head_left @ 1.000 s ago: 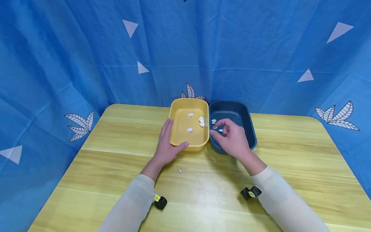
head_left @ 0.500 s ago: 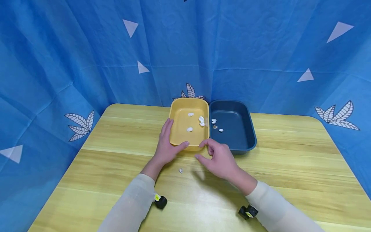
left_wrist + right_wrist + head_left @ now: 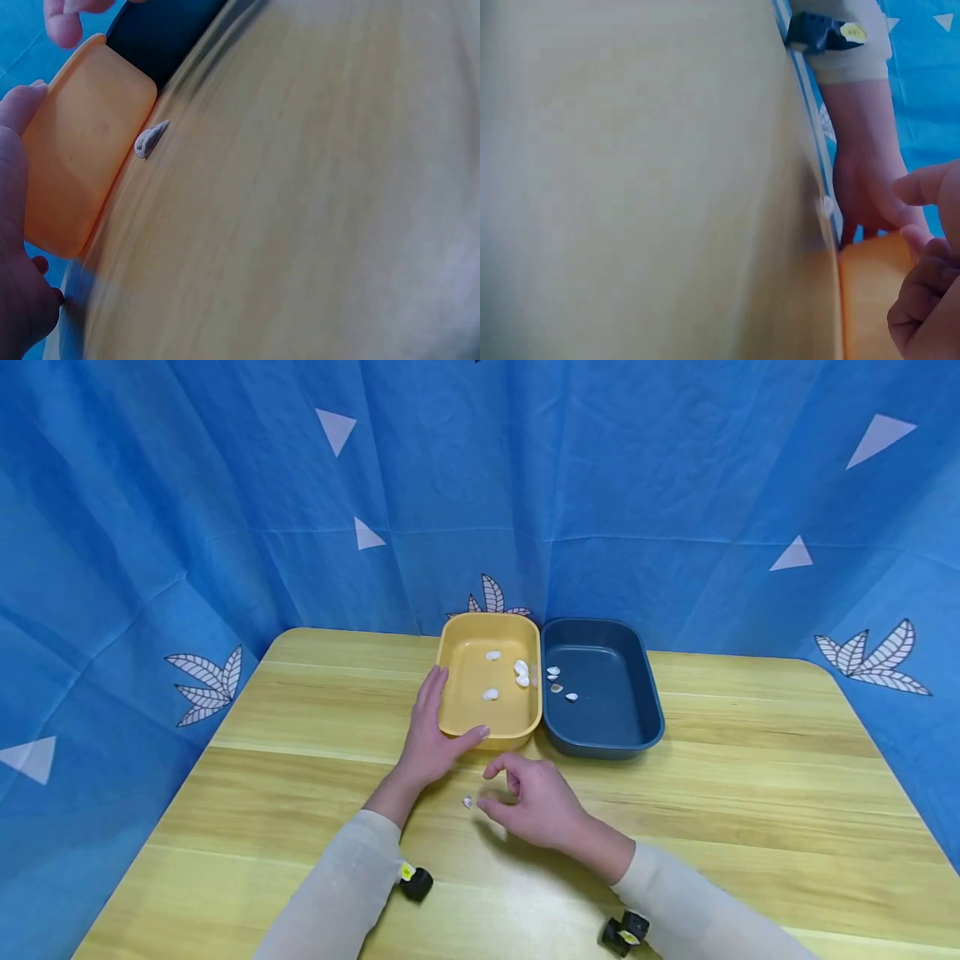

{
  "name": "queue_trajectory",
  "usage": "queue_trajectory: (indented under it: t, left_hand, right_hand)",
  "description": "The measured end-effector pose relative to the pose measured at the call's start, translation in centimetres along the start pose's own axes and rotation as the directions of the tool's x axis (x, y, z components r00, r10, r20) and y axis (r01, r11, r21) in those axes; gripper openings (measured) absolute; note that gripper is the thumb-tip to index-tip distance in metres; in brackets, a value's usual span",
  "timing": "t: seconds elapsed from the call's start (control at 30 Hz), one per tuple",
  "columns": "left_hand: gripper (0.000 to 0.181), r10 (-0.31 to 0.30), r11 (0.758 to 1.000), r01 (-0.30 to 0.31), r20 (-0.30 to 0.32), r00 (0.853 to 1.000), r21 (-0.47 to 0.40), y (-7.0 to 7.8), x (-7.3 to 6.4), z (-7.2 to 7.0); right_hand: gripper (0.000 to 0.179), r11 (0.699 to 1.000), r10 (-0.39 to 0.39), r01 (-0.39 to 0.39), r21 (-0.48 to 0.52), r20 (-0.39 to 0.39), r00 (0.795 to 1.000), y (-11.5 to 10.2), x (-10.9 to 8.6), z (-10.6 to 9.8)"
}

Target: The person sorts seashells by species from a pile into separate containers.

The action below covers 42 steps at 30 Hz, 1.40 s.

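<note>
A small pale seashell [image 3: 467,802] lies on the wooden table in front of the yellow tray [image 3: 506,720]; the left wrist view shows the same shell [image 3: 151,139] larger and greyish. Just to its right hovers my right hand [image 3: 542,803], thumb and index finger spread apart with nothing between them. Its other fingers curl toward the palm. My left hand [image 3: 431,739] rests on the near left corner of the yellow tray, fingers straight along the side and thumb on the front rim. Several white shells [image 3: 491,695] lie inside that tray.
A dark blue tray [image 3: 615,718] stands against the yellow tray's right side, holding several small shells [image 3: 572,697] near its left wall. Behind the table [image 3: 750,760] hangs a blue curtain [image 3: 637,468]. Wooden surface extends to both sides of the trays.
My right hand has moved from over the blue tray toward the front left, down to beside the shell on the table. The left hand has stayed on the yellow tray.
</note>
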<state>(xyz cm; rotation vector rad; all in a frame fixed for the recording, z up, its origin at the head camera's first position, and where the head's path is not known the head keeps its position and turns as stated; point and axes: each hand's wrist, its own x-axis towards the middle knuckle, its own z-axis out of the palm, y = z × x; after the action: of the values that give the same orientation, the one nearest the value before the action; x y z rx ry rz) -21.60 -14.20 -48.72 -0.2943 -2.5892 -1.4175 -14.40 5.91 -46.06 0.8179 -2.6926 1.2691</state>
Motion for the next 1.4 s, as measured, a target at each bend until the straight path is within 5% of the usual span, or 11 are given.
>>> queue_trajectory:
  t: [0.5, 1.4]
  left_hand:
    - [0.106, -0.019, 1.000, 0.019, 0.002, 1.000, 0.003, 0.1, 0.0, 0.0]
    - [0.105, -0.033, 0.999, 0.033, -0.001, 0.999, 0.003, 0.1, 0.0, 0.0]
  right_hand:
    - [0.025, 0.994, 0.008, 0.001, -0.109, 0.084, 0.996, 0.7, 0.4, 2.8]
    - [0.007, 0.980, 0.028, -0.001, -0.197, 0.135, 0.990, 0.1, 1.0, 3.4]
